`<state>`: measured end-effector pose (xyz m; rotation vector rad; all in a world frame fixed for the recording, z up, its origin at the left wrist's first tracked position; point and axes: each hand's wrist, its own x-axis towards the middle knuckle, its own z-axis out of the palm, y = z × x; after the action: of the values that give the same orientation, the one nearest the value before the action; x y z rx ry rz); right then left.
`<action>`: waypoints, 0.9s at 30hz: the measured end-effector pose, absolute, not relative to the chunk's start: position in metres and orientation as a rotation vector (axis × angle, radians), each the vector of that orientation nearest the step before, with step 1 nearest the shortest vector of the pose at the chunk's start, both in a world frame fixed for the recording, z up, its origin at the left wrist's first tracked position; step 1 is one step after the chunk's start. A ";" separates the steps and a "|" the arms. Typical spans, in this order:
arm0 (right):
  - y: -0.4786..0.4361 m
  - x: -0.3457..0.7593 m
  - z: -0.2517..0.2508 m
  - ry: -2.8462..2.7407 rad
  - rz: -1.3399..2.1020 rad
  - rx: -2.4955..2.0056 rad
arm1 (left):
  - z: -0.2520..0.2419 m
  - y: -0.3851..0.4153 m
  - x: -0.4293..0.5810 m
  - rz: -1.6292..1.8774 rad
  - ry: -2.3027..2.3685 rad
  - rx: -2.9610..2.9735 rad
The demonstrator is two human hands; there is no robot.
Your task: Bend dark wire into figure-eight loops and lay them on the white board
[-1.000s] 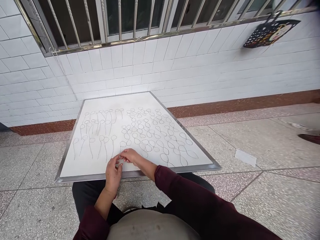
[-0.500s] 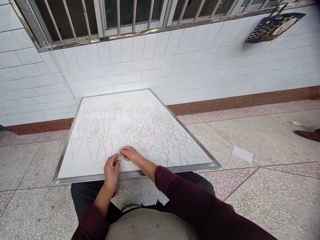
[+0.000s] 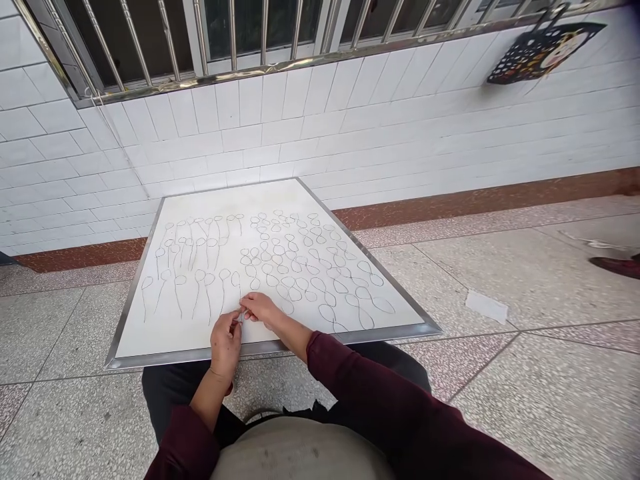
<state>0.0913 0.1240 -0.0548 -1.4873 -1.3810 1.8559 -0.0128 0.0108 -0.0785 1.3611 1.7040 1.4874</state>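
Note:
On the white board [image 3: 150,340] before me, my left hand [image 3: 226,343] and my right hand [image 3: 259,308] meet near the front edge. Both hands pinch the tail of a thin dark wire whose small loop [image 3: 235,279] shows just beyond the fingertips. The exact grip of the left fingers on the tail is partly hidden. Left of the hands lie rows of similar looped wires [image 3: 181,281], each with one round loop and a long tail. To the right are many wires bent into figure-eight shapes [image 3: 327,315], some overlapping.
The board has a metal rim [image 3: 420,330] and lies across my legs. Behind it stands a white tiled wall [image 3: 280,140] with a barred window above. A dotted bag [image 3: 530,60] hangs at upper right. On the speckled floor lies a white paper [image 3: 486,306]; a dark red shoe [image 3: 615,266] shows far right.
My left hand has shifted slightly right, closer to the right fingertips. The pinched wire's loop has turned and looks rounder. My right hand has hardly moved.

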 end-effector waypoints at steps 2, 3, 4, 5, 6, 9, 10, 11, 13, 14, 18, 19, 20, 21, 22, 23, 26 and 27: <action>0.123 0.092 -0.054 -1.412 1.820 -1.499 | -0.083 0.011 -0.014 1.489 1.717 1.362; 0.122 0.092 -0.053 -1.429 1.802 -1.506 | -0.085 0.011 -0.015 1.490 1.725 1.364; 0.122 0.092 -0.052 -1.447 1.784 -1.514 | -0.088 0.011 -0.016 1.490 1.734 1.367; 0.123 0.092 -0.052 -1.466 1.766 -1.524 | -0.090 0.011 -0.016 1.489 1.741 1.374; 0.123 0.092 -0.052 -1.484 1.750 -1.534 | -0.092 0.011 -0.017 1.488 1.747 1.383; 0.125 0.091 -0.052 -1.538 1.713 -1.566 | -0.097 0.010 -0.019 1.487 1.763 1.421; 0.125 0.091 -0.052 -1.554 1.704 -1.577 | -0.098 0.010 -0.019 1.487 1.766 1.436; 0.126 0.090 -0.053 -1.568 1.698 -1.587 | -0.098 0.009 -0.019 1.487 1.768 1.451; 0.127 0.089 -0.054 -1.593 1.691 -1.608 | -0.099 0.009 -0.019 1.486 1.772 1.485; 0.128 0.089 -0.055 -1.604 1.689 -1.619 | -0.100 0.009 -0.019 1.486 1.774 1.501; 0.131 0.088 -0.055 -1.641 1.686 -1.646 | -0.100 0.008 -0.018 1.475 1.781 1.567; 0.132 0.087 -0.055 -1.651 1.686 -1.648 | -0.100 0.007 -0.018 1.471 1.782 1.582; 0.133 0.087 -0.054 -1.660 1.685 -1.651 | -0.099 0.007 -0.018 1.469 1.783 1.597; 0.134 0.086 -0.054 -1.671 1.684 -1.653 | -0.099 0.007 -0.017 1.467 1.785 1.610; 0.135 0.085 -0.053 -1.684 1.682 -1.654 | -0.099 0.007 -0.017 1.467 1.787 1.622; 0.137 0.085 -0.052 -1.700 1.680 -1.654 | -0.098 0.006 -0.017 1.467 1.789 1.632; 0.143 0.082 -0.050 -1.760 1.672 -1.645 | -0.097 0.006 -0.016 1.470 1.796 1.659; 0.145 0.081 -0.050 -1.783 1.669 -1.639 | -0.096 0.006 -0.015 1.470 1.797 1.668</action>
<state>0.0810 0.1454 -0.0501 -1.6390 -1.7833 1.6687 -0.0155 0.0057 -0.0962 1.6678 1.7971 1.4705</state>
